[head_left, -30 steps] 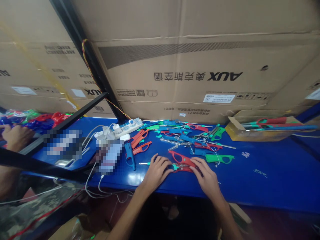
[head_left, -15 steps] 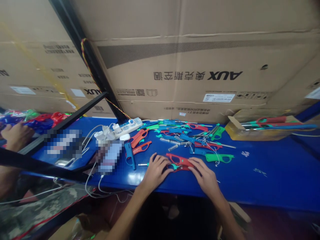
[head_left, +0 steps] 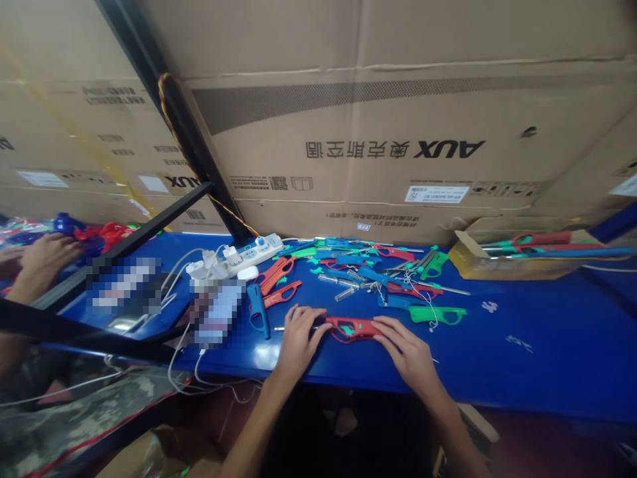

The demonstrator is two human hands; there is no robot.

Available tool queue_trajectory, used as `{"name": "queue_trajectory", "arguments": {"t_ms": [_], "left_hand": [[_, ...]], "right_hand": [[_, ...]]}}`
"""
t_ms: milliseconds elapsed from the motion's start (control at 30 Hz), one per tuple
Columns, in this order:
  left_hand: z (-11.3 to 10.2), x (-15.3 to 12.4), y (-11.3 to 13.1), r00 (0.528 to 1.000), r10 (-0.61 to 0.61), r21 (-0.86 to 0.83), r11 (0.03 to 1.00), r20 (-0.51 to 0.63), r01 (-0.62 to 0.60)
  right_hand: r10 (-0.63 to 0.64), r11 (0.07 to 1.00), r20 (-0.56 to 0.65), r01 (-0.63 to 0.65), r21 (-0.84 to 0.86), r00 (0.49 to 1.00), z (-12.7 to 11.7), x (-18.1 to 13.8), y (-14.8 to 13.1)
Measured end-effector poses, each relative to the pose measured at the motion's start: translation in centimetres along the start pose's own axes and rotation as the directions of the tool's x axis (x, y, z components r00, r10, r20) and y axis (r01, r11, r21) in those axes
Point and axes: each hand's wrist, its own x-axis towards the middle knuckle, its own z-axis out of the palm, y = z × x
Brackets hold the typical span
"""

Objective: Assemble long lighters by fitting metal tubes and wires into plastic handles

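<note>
Between my two hands, just above or on the blue table (head_left: 497,372), is a red long-nosed lighter (head_left: 365,328) with a green trigger and a metal tube pointing left. My left hand (head_left: 302,335) is closed around its nozzle end, fingers over the tube. At the handle's right end, my right hand (head_left: 404,342) grips with thumb and fingers. Beyond them lies a pile of lighter parts: a green casing (head_left: 438,315), a red casing (head_left: 393,253) and clear tubes with metal ends. Left of my left hand lies a blue casing (head_left: 257,309).
A cardboard tray (head_left: 502,265) of lighters stands at the right. Left are a power strip (head_left: 255,252) with chargers, a blurred phone (head_left: 219,315) and cables. A black metal post (head_left: 164,99) rises in front of large cartons. At far left, another person's hand (head_left: 47,262) handles colourful parts.
The red casing has come down level over the green trigger and tube, closing the lighter's body. My left hand has shifted slightly left. The other person's hand at far left has moved right.
</note>
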Motion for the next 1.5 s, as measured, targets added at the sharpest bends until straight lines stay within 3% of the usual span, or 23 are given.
{"name": "queue_trajectory", "arguments": {"t_ms": [367, 1067, 1500], "left_hand": [[-0.79, -0.36, -0.65, 0.993, 0.081, 0.023, 0.996, 0.083, -0.083], [-0.48, -0.39, -0.63, 0.994, 0.040, 0.033, 0.998, 0.102, -0.044], [-0.28, -0.14, -0.64, 0.991, 0.059, 0.120, 0.990, 0.118, -0.073]], "right_hand": [[-0.014, 1.000, 0.055, 0.015, -0.018, 0.998, 0.27, -0.19, 0.39], [-0.004, 1.000, 0.098, 0.006, -0.016, 0.995, 0.32, 0.22, 0.02], [0.132, 0.991, 0.159, -0.125, -0.053, 0.978, 0.48, 0.10, -0.34]]}}
